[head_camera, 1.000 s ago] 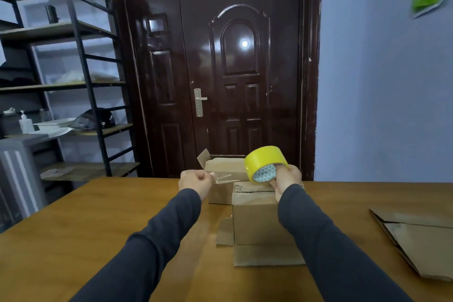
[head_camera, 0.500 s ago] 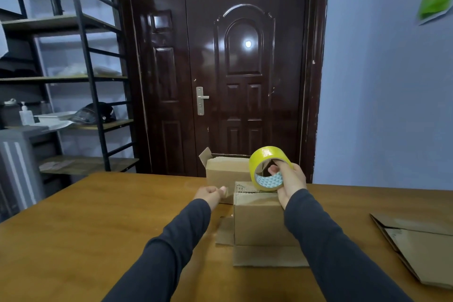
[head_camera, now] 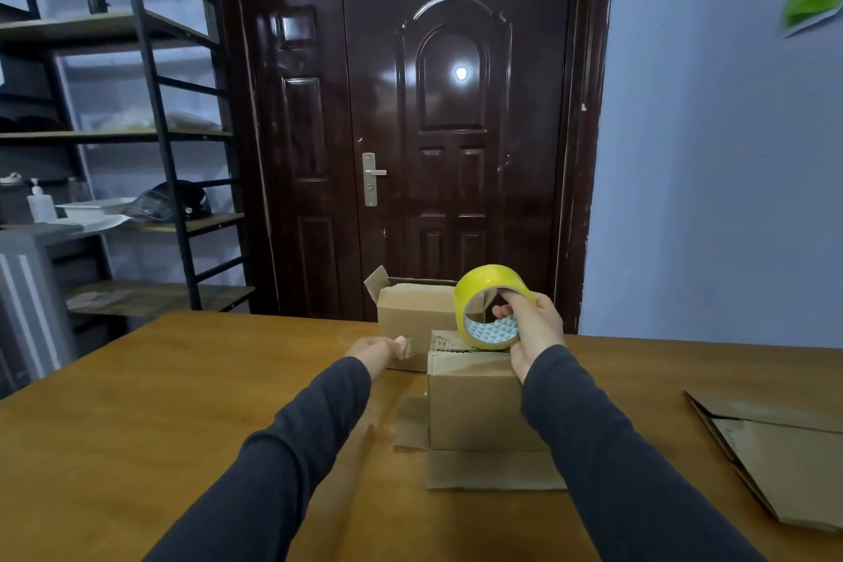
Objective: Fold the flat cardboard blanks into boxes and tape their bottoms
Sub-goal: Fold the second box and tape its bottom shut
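Gripping the yellow tape roll (head_camera: 484, 287) through its core, the right hand (head_camera: 537, 335) holds it atop the brown cardboard box (head_camera: 474, 406) on the wooden table (head_camera: 137, 424); the left hand (head_camera: 374, 350) pinches what seems to be a clear tape end (head_camera: 413, 347) just left of it.

bare tabletop (head_camera: 137, 424) stretches left. a near box (head_camera: 474, 411) and far box (head_camera: 415, 310) block the middle; flat blanks (head_camera: 784, 461) occupy the right.

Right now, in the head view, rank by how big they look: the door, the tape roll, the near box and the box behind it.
1. door
2. near box
3. rear box and tape roll look about alike; the rear box is farther and partly hidden.
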The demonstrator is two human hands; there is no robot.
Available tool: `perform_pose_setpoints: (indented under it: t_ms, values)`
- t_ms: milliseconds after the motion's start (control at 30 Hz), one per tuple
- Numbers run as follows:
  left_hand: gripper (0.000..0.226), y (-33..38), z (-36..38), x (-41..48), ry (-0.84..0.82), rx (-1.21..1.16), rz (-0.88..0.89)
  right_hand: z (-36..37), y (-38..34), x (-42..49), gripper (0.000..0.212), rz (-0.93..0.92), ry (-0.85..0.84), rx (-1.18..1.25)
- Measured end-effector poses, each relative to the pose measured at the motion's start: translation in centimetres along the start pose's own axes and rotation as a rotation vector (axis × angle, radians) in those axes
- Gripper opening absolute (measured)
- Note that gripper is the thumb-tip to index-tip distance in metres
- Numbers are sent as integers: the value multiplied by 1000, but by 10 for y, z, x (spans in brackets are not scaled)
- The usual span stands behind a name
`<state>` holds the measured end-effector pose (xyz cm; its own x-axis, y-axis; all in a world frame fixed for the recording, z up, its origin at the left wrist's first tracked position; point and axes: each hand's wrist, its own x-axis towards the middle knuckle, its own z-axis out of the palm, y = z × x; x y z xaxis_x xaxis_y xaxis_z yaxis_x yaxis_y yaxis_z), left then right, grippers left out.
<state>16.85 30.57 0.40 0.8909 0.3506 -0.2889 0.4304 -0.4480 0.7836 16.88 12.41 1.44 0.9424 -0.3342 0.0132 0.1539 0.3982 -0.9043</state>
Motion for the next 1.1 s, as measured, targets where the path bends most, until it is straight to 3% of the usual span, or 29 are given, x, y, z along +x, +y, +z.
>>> perform_pose_setpoints:
  t_ms: [167,333,433,567,600,667,733,833,933,1000,1100]
  values:
    - [46,-9,13,-5,29,36,-46,-1,0,0,15,9,-8,5]
    - [42,-12,32,-15,-68,-179,-61,0,1,0,18,3,10,11]
    - [34,-19,37,-17,-64,-166,22,1,0,1,24,0,11,12]
    - [22,-60,51,-20,63,152,232,1,-1,0,24,1,14,15]
    - [17,-64,53,-18,82,85,241,1,-1,-1,23,1,15,7]
    - [10,-56,44,-11,90,-269,229,1,0,-1,21,-4,21,-2]
    - [21,-40,29,-14,29,-588,222,1,-1,-1,20,-5,32,-3]
    - [56,-16,25,-38,-207,-763,256,2,-1,-3,13,6,53,-15]
    - [55,-10,36,-56,-380,-847,153,3,-3,-5,8,7,63,-36]
    - [63,-19,43,-59,-425,-839,61,3,-3,-7,7,15,62,-37]
    - [74,-38,42,-42,-458,-630,20,4,-3,-8,5,11,64,-52]
